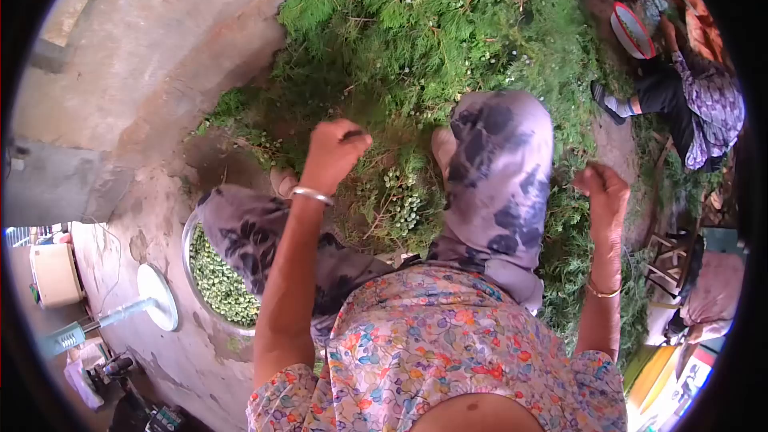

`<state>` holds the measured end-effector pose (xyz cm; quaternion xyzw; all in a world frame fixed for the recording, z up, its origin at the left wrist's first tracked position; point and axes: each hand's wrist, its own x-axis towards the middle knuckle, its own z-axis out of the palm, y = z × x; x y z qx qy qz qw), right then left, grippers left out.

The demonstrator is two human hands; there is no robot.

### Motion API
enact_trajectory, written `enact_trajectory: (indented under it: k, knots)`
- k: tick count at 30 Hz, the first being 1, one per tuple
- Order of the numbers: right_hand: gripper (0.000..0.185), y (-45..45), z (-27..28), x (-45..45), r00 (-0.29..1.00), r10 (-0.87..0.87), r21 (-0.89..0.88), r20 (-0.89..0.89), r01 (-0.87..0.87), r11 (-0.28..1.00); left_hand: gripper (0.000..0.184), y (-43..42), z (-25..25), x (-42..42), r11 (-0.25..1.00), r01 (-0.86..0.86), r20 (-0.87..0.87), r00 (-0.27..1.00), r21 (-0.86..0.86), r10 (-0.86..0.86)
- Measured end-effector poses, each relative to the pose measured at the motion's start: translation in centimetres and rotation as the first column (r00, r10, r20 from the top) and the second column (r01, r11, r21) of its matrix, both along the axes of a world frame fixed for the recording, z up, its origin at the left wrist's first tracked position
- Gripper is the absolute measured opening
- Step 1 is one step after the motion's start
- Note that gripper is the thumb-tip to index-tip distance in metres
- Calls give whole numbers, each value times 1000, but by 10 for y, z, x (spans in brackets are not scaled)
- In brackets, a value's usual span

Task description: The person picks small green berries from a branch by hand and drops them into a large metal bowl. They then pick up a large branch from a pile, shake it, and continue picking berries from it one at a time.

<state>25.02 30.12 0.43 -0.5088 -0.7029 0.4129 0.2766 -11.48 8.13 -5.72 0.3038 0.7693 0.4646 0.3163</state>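
Observation:
My left hand, with a silver bangle at the wrist, is raised above my knee with its fingers curled closed; whatever it may hold is hidden. On the other side, my right hand, with a gold bangle on its wrist, is also closed, just beside my patterned trouser leg. Nothing can be made out in its fingers. A large heap of green leafy branches lies in front of my feet. Small pale green buds show on a sprig between my legs. A metal basin of green pieces stands by my other knee.
Another person sits at the far right beside a red-rimmed white bowl. A pale blue stand fan and a beige box are at the lower left. A wooden stool is at the right.

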Motion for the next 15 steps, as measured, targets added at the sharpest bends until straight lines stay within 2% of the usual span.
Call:
enact_trajectory:
  k: [3, 5, 7, 9, 12, 13, 15]
  knots:
    - [23, 0, 37, -65, 999, 2, 257, -36, 8, 966, 19, 14, -91, -11, 976, 19, -14, 1000, -218, -22]
    - [26, -2, 57, -120, 996, 52, 263, -70, -32, 964, 26, 8, -183, -7, 946, -30, -172, 985, -323, -28]
    - [25, 2, 68, -173, 985, 157, 249, -70, -135, 959, 25, -6, -240, 7, 833, 159, -43, 976, -529, -214]
    - [27, 10, 66, -218, 956, 286, 195, -72, -267, 944, 24, -19, -256, 34, 709, 236, -96, 914, -665, -394]
    - [24, 11, 57, -274, 891, 438, 194, -123, -411, 891, 32, -28, -269, 53, 644, 332, 40, 905, -690, -423]
    - [24, 11, 49, -288, 891, 439, 182, -117, -415, 892, 32, -29, -275, 58, 638, 338, 54, 906, -692, -421]
    - [21, 12, 35, -308, 838, 535, 145, -109, -519, 842, 44, -30, -290, 65, 577, 372, 112, 894, -727, -434]
